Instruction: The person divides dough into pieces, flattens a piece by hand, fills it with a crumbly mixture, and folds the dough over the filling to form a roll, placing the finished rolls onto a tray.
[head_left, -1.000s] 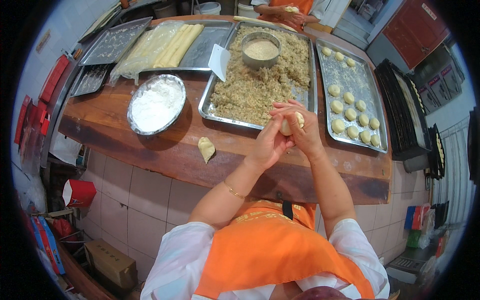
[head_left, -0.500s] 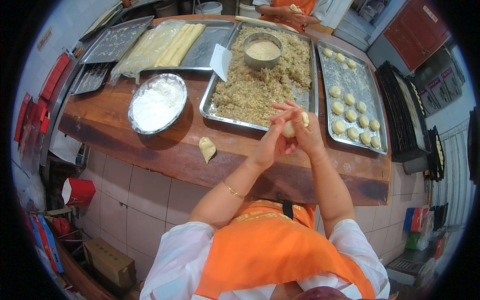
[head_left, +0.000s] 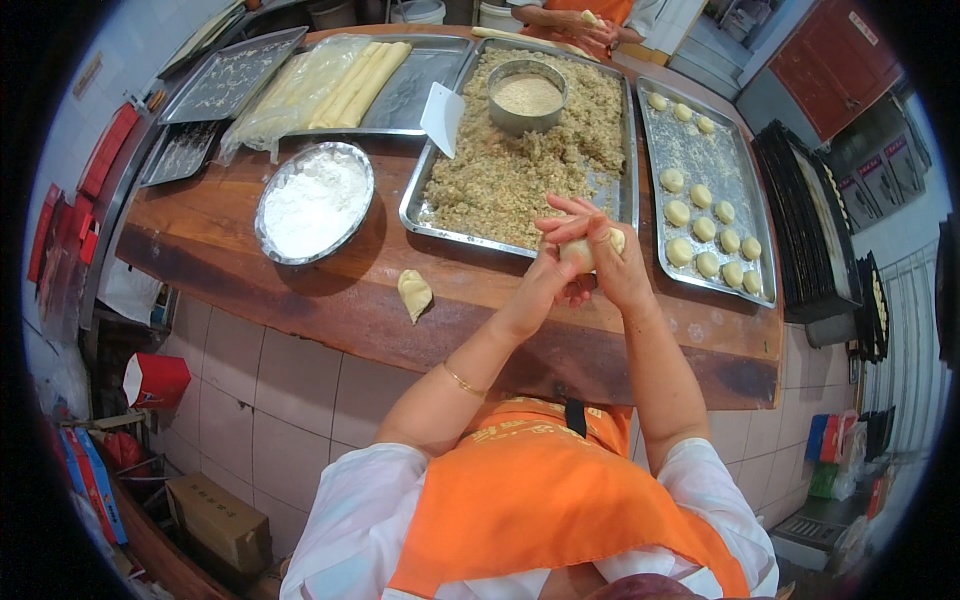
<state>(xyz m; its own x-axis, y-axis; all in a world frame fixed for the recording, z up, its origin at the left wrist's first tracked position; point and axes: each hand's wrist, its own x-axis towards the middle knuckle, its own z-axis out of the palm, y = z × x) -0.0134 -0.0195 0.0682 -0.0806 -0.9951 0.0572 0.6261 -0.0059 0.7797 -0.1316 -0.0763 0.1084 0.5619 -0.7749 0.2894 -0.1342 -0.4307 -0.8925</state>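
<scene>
Both my hands are cupped together around a pale dough ball (head_left: 577, 256), just over the near right edge of the filling tray. My left hand (head_left: 543, 283) supports it from the left. My right hand (head_left: 622, 270) wraps it from the right, with a lump of dough showing by its thumb. Crumbly brown filling (head_left: 500, 195) covers most of the metal tray (head_left: 440, 238) beyond my hands. A loose piece of dough (head_left: 414, 294) lies on the wooden table (head_left: 350, 310) to the left. Round dough balls (head_left: 704, 229) sit on the tray (head_left: 662, 262) to the right.
A bowl of white flour (head_left: 316, 205) stands left of the filling. Behind it, long dough rolls (head_left: 362, 85) lie partly under plastic. A round metal container (head_left: 527, 97) and a white scraper (head_left: 441, 120) rest at the filling tray. Across the table a co-worker's hands (head_left: 590, 25) hold dough.
My hands have shifted slightly around the dough ball, and more of the dough now shows between them. The table items have barely changed.
</scene>
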